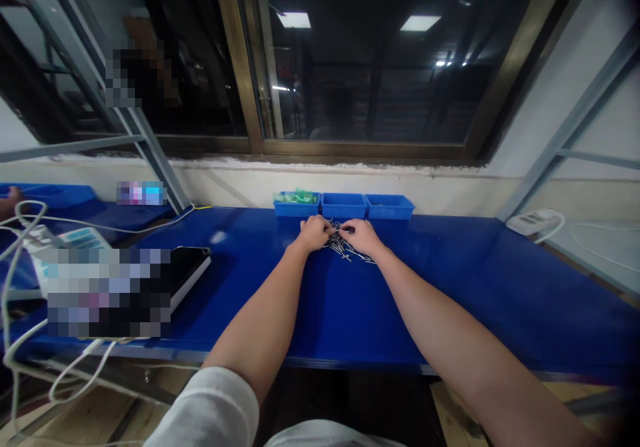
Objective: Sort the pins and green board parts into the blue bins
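Note:
A loose pile of thin silvery metal screws [344, 247] lies on the blue tabletop, right in front of the small bins. At the left side of the pile, my left hand [315, 233] has its fingers curled together and touching the screws. My right hand [361, 237] is at the right side, thumb and fingers pinched on a screw at the pile's top. The two hands' fingertips are close together. What exactly lies between my left fingertips is too small to make out. A few screws stick out toward me and under my right wrist.
Three blue bins stand against the wall: the left bin [297, 211] holds green packets, beside a middle bin [343, 207] and a right bin [390, 208]. A dark-screened device [190, 267] and white cables [107, 360] lie left. A power strip [535, 221] sits right. Another person's hand [10, 200] shows far left.

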The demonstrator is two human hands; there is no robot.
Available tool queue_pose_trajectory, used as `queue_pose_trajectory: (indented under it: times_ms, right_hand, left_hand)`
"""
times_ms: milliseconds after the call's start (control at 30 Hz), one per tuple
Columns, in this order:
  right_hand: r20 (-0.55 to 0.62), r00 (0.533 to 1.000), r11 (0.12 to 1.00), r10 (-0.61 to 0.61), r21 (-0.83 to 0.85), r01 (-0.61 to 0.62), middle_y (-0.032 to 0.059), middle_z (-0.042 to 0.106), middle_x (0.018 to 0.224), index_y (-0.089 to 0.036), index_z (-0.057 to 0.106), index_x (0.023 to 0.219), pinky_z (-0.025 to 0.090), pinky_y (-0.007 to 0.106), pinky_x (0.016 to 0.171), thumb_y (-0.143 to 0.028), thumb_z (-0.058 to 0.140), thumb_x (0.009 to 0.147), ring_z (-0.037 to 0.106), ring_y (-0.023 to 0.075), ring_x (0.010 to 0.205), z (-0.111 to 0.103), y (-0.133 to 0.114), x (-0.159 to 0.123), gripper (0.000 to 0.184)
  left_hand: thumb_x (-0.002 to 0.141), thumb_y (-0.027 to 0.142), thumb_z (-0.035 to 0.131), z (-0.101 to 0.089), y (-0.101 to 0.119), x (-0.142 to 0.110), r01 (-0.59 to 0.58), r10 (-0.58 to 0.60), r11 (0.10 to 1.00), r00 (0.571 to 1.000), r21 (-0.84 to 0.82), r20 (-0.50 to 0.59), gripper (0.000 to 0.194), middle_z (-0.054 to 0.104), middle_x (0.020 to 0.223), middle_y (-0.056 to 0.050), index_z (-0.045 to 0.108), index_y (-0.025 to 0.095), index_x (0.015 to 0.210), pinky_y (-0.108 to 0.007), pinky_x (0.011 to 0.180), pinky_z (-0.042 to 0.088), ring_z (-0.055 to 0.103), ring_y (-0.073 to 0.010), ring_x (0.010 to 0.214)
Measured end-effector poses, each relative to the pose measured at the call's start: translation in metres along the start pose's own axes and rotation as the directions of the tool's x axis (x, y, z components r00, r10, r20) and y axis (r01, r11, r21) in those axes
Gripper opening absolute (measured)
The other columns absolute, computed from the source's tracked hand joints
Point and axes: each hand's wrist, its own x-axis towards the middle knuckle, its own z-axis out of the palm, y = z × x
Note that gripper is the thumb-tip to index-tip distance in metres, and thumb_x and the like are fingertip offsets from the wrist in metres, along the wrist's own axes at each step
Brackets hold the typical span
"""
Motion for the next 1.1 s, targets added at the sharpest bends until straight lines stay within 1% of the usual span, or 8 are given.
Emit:
queue_pose_trajectory:
  times_ms: [133,333,467,600,800,933,1033,1100]
  right_hand:
    - [-0.054,0.998,0.999,-0.046,-0.011,0.045,0.0043,0.068,0.083,-0.021,0.069,0.082,0.042,0.029,0.076,-0.028,0.053,0.079,0.059,0.017,0.08,-0.003,0.0,0.002,0.017]
    - [-0.1,0.995,1.0,0.007,-0.013,-0.008,0.005,0.067,0.08,-0.019,0.067,0.077,0.041,0.031,0.075,-0.029,0.049,0.081,0.058,0.018,0.078,-0.004,0.0,0.002,0.021]
    - [-0.099,0.99,0.98,0.097,0.182,-0.078,0.0037,0.067,0.075,-0.018,0.065,0.079,0.044,0.029,0.07,-0.033,0.05,0.079,0.06,0.0166,0.071,-0.002,-0.001,0.001,0.021]
    - [-0.078,0.985,0.873,0.157,0.477,-0.102,0.0028,0.066,0.071,-0.016,0.062,0.089,0.046,0.029,0.07,-0.029,0.055,0.072,0.062,0.0158,0.07,-0.001,-0.003,0.004,0.023]
    - [-0.052,0.975,0.794,0.214,0.591,-0.143,0.0044,0.067,0.073,-0.015,0.063,0.075,0.047,0.03,0.068,-0.035,0.061,0.065,0.061,0.0177,0.071,-0.006,-0.003,0.006,0.023]
    - [-0.105,0.963,0.812,0.247,0.565,-0.147,0.0053,0.067,0.076,-0.015,0.064,0.079,0.046,0.03,0.069,-0.036,0.057,0.067,0.061,0.0182,0.073,-0.011,0.002,0.006,0.025]
    - [-0.207,0.949,0.913,0.236,0.381,-0.144,0.005,0.067,0.081,-0.016,0.065,0.082,0.045,0.031,0.075,-0.031,0.057,0.068,0.059,0.0184,0.078,-0.015,0.009,0.007,0.023]
    - [-0.272,0.935,0.962,0.229,0.207,-0.175,0.0047,0.067,0.087,-0.017,0.066,0.087,0.043,0.033,0.08,-0.028,0.055,0.068,0.056,0.0195,0.084,-0.018,0.014,0.009,0.023]
  left_hand:
    - [0.081,0.033,0.051,-0.001,0.001,-0.001,-0.037,0.032,0.996,0.997,-0.085,-0.068,0.02,0.065,0.097,-0.006,0.066,0.021,0.081,-0.036,0.083,0.037,0.054,-0.0226,0.097]
    - [0.077,0.029,0.055,-0.001,0.0,-0.002,-0.111,0.08,0.943,0.991,-0.314,-0.11,0.015,0.068,0.082,0.0,0.064,0.02,0.085,-0.025,0.073,0.043,0.059,-0.0145,0.076]
    - [0.076,0.026,0.054,-0.002,0.001,-0.001,-0.101,0.06,0.942,0.989,-0.319,-0.136,0.015,0.069,0.084,-0.002,0.066,0.019,0.083,-0.024,0.074,0.044,0.06,-0.015,0.078]
    - [0.078,0.027,0.052,-0.006,0.005,-0.003,-0.052,0.015,0.945,0.993,-0.322,-0.117,0.018,0.069,0.086,-0.002,0.066,0.019,0.085,-0.024,0.077,0.045,0.061,-0.0159,0.082]
    - [0.079,0.03,0.052,-0.005,0.009,-0.005,-0.052,0.016,0.933,0.995,-0.355,-0.103,0.021,0.069,0.086,-0.002,0.065,0.018,0.089,-0.025,0.076,0.046,0.062,-0.0155,0.08]
    - [0.079,0.034,0.053,-0.001,0.005,-0.003,-0.044,-0.016,0.935,0.986,-0.352,-0.166,0.03,0.068,0.094,-0.004,0.062,0.018,0.102,-0.025,0.081,0.046,0.062,-0.0162,0.087]
    - [0.08,0.034,0.05,0.002,-0.001,0.0,0.119,-0.171,0.962,0.964,-0.246,-0.204,0.037,0.063,0.11,-0.008,0.056,0.018,0.112,-0.029,0.09,0.042,0.057,-0.0199,0.103]
    - [0.08,0.037,0.048,0.005,-0.005,0.001,0.249,-0.272,0.957,0.947,-0.147,-0.17,0.043,0.058,0.12,-0.01,0.052,0.017,0.118,-0.034,0.094,0.038,0.052,-0.0236,0.111]
